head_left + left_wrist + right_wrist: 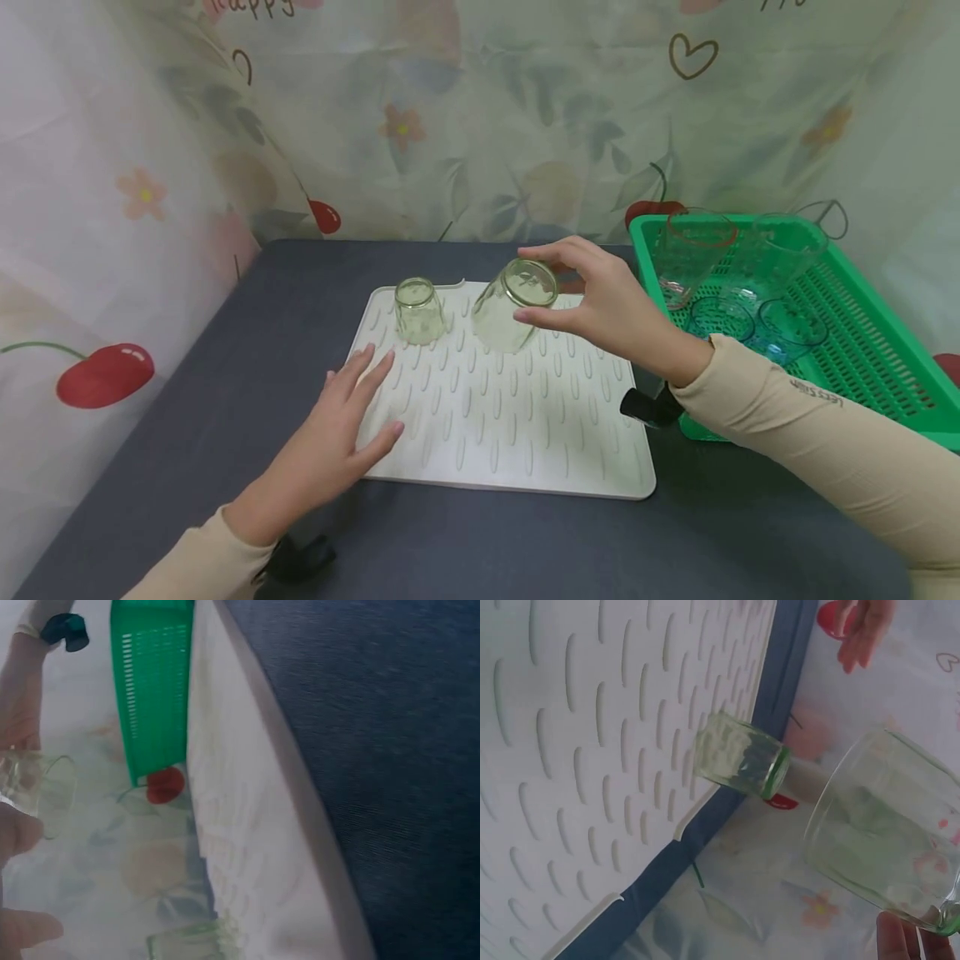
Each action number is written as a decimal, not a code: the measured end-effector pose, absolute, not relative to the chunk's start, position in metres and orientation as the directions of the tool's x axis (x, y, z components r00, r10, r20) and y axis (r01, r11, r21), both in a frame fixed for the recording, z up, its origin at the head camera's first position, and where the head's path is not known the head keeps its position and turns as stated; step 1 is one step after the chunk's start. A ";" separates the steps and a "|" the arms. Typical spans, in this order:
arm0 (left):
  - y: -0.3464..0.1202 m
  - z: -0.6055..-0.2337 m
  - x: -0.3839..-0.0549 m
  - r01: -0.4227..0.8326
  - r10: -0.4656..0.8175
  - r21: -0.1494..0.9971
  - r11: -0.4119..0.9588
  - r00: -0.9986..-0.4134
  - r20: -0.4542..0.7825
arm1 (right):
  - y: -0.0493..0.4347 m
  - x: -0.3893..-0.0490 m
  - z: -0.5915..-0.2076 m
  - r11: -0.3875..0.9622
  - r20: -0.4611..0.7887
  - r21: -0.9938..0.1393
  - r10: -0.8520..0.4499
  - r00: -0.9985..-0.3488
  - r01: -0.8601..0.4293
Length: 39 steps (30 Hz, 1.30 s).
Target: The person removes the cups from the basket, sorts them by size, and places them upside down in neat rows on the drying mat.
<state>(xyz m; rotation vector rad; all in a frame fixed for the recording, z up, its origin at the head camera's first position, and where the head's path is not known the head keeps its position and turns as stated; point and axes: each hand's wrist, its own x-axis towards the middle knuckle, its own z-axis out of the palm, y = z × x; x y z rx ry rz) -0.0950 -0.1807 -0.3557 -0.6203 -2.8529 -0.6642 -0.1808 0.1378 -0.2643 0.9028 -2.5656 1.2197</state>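
My right hand [611,304] grips a pale green drinking glass [498,317] near its thick base, thumb on one side and fingers on the other. The glass is tilted, mouth down, over a white ribbed drying mat [517,450]; in the right wrist view its wide rim faces the mat. A second, similar glass [418,321] stands upside down at the mat's back left. Over the mat's left edge, my left hand [330,442] is spread, holding nothing; its fingertips [34,930] show in the left wrist view.
At the right stands a green plastic basket [892,312] with a tall red-rimmed glass [697,250], another tall clear glass [783,250] and blue-tinted glasses [791,325]. Dark cloth [247,375] covers the table. A printed curtain [480,125] closes off the back and sides.
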 end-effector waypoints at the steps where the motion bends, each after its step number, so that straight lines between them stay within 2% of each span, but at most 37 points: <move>1: -0.182 -0.358 -0.095 0.423 0.360 0.376 0.824 -0.905 0.228 | 0.136 -0.184 -0.265 0.492 0.376 -0.650 -0.453 -0.808 -0.579; 9: -0.188 -0.384 -0.099 0.399 0.377 0.291 0.869 -0.917 0.130 | 0.119 -0.202 -0.274 0.561 0.281 -0.639 -0.467 -0.839 -0.526; 22: -0.188 -0.402 -0.104 0.378 0.402 0.263 0.887 -0.914 -0.043 | 0.092 -0.221 -0.300 0.625 0.119 -0.643 -0.489 -0.864 -0.442; 28: -0.190 -0.403 -0.105 0.353 0.410 0.302 0.885 -0.900 -0.150 | 0.081 -0.232 -0.309 0.673 0.078 -0.621 -0.457 -0.886 -0.401; 39: -0.191 -0.402 -0.106 0.355 0.424 0.314 0.881 -0.886 -0.190 | 0.068 -0.255 -0.326 0.702 0.047 -0.629 -0.393 -0.918 -0.333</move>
